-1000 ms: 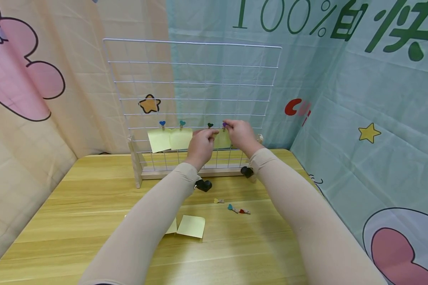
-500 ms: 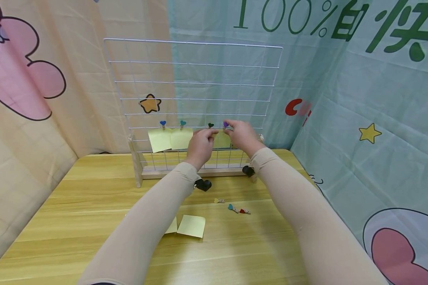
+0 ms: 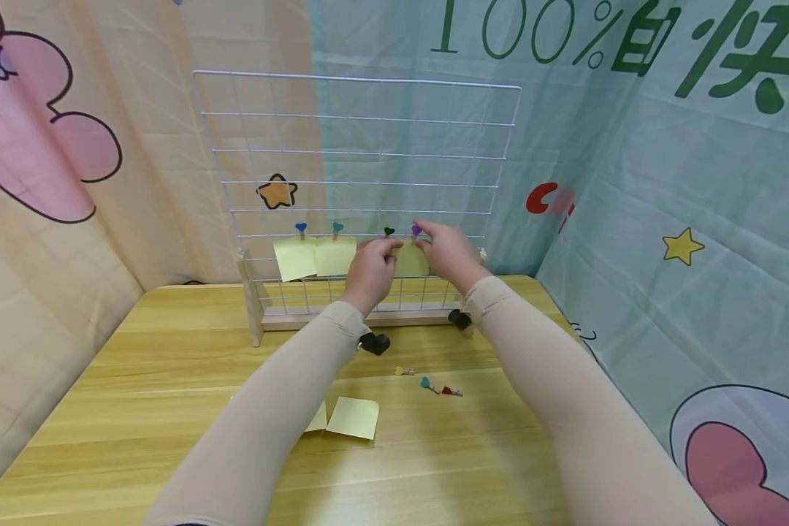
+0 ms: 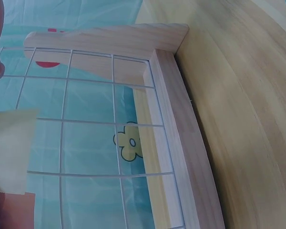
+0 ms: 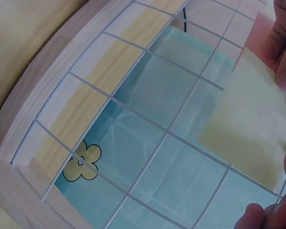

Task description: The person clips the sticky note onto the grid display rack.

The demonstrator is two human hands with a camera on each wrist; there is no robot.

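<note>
In the head view, my left hand (image 3: 371, 272) holds the left edge of a pale yellow sticky note (image 3: 410, 261) against a white wire grid (image 3: 355, 154). At the note's upper right, my right hand (image 3: 448, 248) pinches a purple heart clip (image 3: 416, 229) between thumb and fingers. A dark green heart clip (image 3: 389, 231) sits at the top of this note, close to the left fingertips. To the left, two more notes hang side by side under a blue heart clip (image 3: 301, 228) and a teal heart clip (image 3: 337, 228). The right wrist view shows the note (image 5: 243, 119) lying over the wires.
The grid stands in a wooden base (image 3: 408, 318) on the wooden table (image 3: 138, 380). Nearer lie a yellow clip (image 3: 404, 371), a blue clip (image 3: 429, 384) and a red clip (image 3: 452, 391). A loose sticky note (image 3: 353, 418) overlaps another, partly hidden by the left sleeve.
</note>
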